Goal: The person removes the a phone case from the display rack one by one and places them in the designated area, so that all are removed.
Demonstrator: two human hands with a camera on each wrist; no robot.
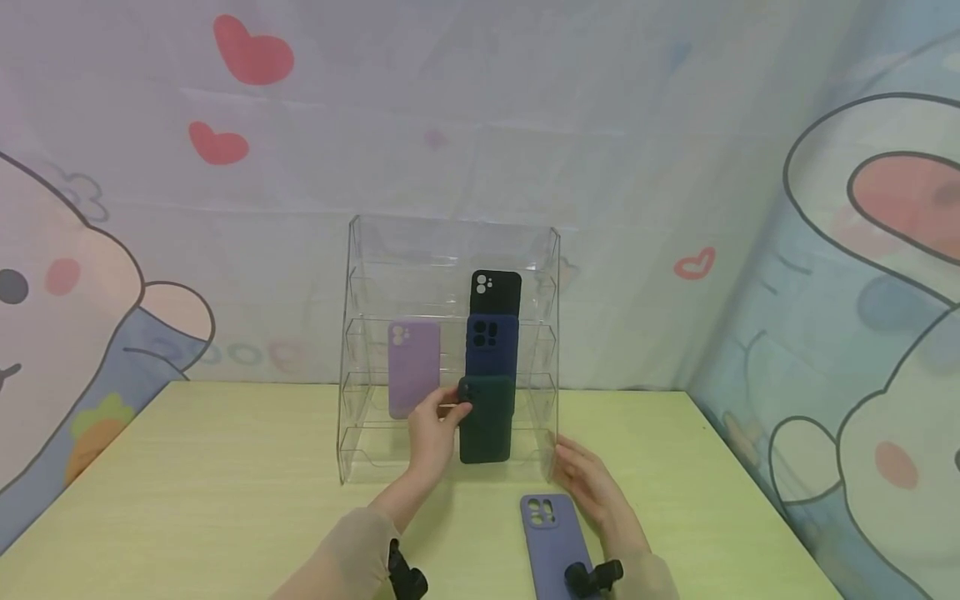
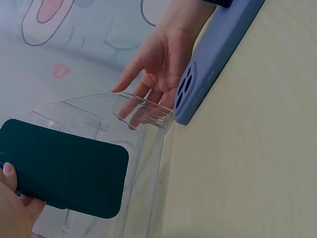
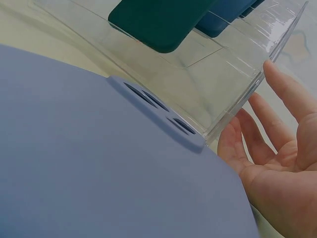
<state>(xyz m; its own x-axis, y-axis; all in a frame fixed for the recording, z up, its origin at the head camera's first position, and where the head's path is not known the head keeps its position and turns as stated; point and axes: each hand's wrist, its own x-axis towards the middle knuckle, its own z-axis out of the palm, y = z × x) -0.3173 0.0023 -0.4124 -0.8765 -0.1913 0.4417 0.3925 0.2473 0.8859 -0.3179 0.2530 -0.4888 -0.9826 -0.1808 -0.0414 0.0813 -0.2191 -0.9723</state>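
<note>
My left hand pinches a dark green phone case by its upper left edge, between thumb and fingers. That case stands upright at the lower right of a clear tiered display rack. In the left wrist view its plain back shows, with the thumb by the camera corner. My right hand has loosely bent fingers at the rack's lower right side, fingertips right at the clear panel. Near the right wrist, a periwinkle phone case is in front of the rack, its camera cutouts toward it.
Higher on the rack, behind the green case, stand a blue phone case and a black phone case. A light purple phone case stands on the left side. The pale yellow table meets a printed cloth backdrop.
</note>
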